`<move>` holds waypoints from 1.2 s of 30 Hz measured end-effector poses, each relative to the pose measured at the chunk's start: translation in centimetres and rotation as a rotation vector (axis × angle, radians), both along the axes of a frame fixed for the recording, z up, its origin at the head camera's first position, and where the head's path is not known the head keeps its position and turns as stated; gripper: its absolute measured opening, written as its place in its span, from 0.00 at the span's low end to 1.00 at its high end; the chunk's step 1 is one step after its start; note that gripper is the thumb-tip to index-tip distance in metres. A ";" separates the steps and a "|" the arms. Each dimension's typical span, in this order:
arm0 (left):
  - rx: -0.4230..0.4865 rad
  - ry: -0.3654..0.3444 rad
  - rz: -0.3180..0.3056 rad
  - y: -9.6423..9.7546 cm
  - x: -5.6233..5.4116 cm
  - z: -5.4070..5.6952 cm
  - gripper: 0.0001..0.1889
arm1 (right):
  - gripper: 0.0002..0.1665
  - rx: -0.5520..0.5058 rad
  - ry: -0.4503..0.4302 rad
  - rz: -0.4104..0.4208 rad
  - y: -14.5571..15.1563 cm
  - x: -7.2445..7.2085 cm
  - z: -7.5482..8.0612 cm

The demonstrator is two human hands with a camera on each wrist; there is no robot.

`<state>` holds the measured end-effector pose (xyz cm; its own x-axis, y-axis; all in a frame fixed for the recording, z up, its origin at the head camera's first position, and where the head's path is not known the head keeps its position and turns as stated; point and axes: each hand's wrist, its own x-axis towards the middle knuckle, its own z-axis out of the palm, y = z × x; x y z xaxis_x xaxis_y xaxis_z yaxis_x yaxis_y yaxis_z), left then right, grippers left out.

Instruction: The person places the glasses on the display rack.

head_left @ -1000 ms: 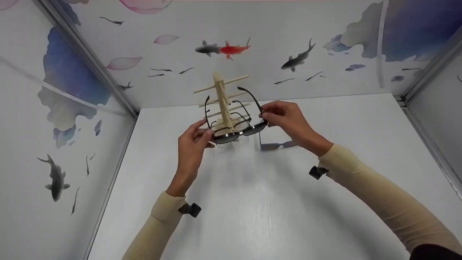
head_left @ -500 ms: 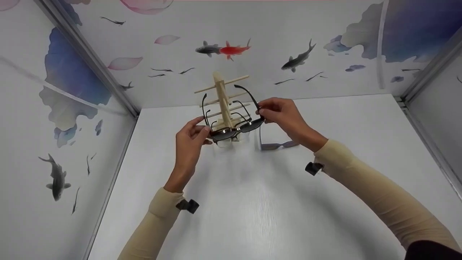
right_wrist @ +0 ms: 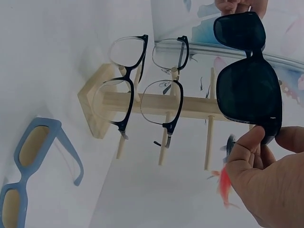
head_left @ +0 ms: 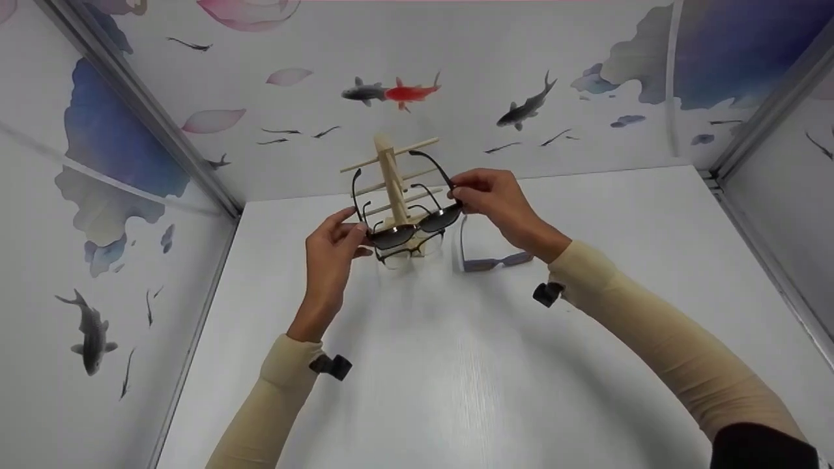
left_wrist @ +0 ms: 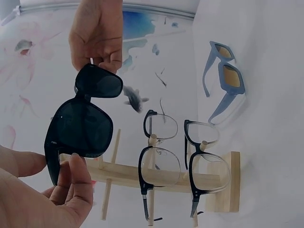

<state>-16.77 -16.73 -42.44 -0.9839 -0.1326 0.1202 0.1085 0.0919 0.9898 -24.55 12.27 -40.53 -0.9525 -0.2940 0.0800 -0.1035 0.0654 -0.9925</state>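
Both hands hold a pair of black sunglasses (head_left: 394,237) in front of a wooden glasses stand (head_left: 393,179), temples unfolded and pointing toward it. The left hand (head_left: 331,264) pinches the hinge corner on the left. At the opposite corner, the right hand (head_left: 502,202) grips the frame between thumb and fingers. In the left wrist view, the dark lenses stand beside the upper rods. Two pairs of clear glasses with black frames, one pair (left_wrist: 140,166) above the other (left_wrist: 191,171) on the stand, occupy the lower rods. The sunglasses partly cover them in the head view.
Blue sunglasses (head_left: 498,262) with brownish lenses lie on the white table (head_left: 449,365), right of the stand's base (left_wrist: 235,183). Behind the stand rises a wall (head_left: 456,39) painted with fish, and another panel (head_left: 39,260) encloses the left side.
The hands have lifted the sunglasses slightly up and toward the stand in the head view. The lower clear glasses now show beneath them. The head view has shifted a little.
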 end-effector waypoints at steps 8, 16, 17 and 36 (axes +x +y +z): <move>0.016 -0.013 0.006 -0.7 -0.6 0.3 0.24 | 0.17 -0.008 -0.009 0.003 -0.8 -1.0 0.0; 0.005 -0.027 0.004 -0.8 -1.2 0.7 0.24 | 0.18 0.005 -0.018 -0.005 -1.0 -1.7 0.5; 0.005 -0.027 0.004 -0.8 -1.3 0.8 0.24 | 0.18 0.006 -0.018 -0.005 -1.0 -1.7 0.5; 0.064 -0.071 -0.005 -0.9 -3.3 1.2 0.24 | 0.17 0.001 -0.041 -0.036 -1.6 -3.2 0.7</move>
